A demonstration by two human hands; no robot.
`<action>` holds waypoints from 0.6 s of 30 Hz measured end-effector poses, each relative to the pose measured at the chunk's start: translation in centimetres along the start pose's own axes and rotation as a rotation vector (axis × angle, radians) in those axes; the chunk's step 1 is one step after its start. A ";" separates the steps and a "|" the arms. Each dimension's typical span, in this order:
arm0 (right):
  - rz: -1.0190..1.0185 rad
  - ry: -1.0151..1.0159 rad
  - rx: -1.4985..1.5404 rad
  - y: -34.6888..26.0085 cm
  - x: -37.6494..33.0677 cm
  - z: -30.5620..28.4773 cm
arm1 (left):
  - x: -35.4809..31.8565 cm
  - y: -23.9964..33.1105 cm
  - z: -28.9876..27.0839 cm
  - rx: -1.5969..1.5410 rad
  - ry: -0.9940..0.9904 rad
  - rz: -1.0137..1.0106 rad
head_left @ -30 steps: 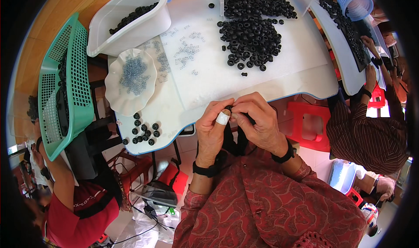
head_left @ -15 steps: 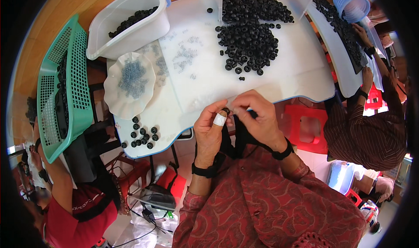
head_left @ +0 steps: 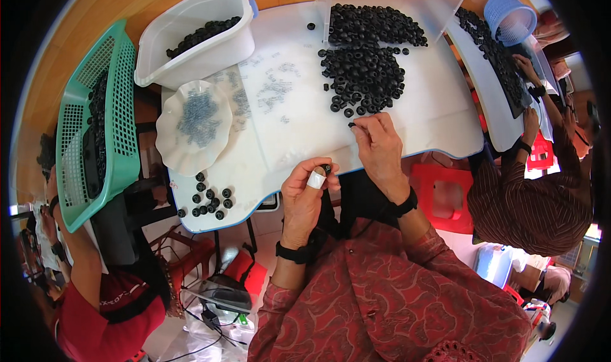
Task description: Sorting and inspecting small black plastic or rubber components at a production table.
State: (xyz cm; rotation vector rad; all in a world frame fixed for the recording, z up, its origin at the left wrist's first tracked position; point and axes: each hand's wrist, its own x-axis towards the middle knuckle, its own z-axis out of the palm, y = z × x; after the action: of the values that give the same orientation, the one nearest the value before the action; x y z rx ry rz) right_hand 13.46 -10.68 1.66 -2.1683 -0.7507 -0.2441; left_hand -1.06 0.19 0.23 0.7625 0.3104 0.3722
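Note:
My left hand [head_left: 301, 199], with white tape round its thumb, is closed on a small round black rubber part [head_left: 327, 169] just off the table's near edge. Farther forward, the thumb and fingertips of my right hand [head_left: 382, 150] pinch a small black rubber piece [head_left: 352, 125] at the tabletop. That piece lies by the near end of a big heap of black rubber parts [head_left: 363, 75]. Left of my hands, a scalloped white plate [head_left: 167, 147] holds small clear pieces [head_left: 198, 117]. Several round black parts [head_left: 210, 208] are grouped at the near left corner.
A white tub [head_left: 191, 66] and a green basket [head_left: 121, 129], both with black parts, stand at the left. Clear pieces [head_left: 275, 91] are scattered mid-table. A transparent panel [head_left: 439, 8] crosses the heap's far part. People work at both sides; a red stool [head_left: 439, 196] stands right.
My right hand has moved away from my left, forward and slightly right, to the loose black piece near the heap. My left hand keeps its black part and has hardly moved.

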 end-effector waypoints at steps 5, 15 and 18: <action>-0.022 -0.033 0.070 -0.7 -0.1 -0.6 | 0.0 0.1 0.1 -0.081 -0.003 -0.009; 0.119 -0.300 0.532 -3.7 -2.7 -3.1 | 0.0 -0.3 0.8 -0.079 -0.065 0.027; 0.154 -0.293 0.634 -3.7 -2.8 -3.1 | -0.2 -0.3 0.9 -0.061 -0.058 0.025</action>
State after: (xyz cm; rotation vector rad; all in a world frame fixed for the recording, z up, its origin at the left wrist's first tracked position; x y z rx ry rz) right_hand 9.25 -12.42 4.90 -1.6515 -0.6969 0.3591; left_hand -0.78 -0.65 0.66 0.7169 0.2341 0.3801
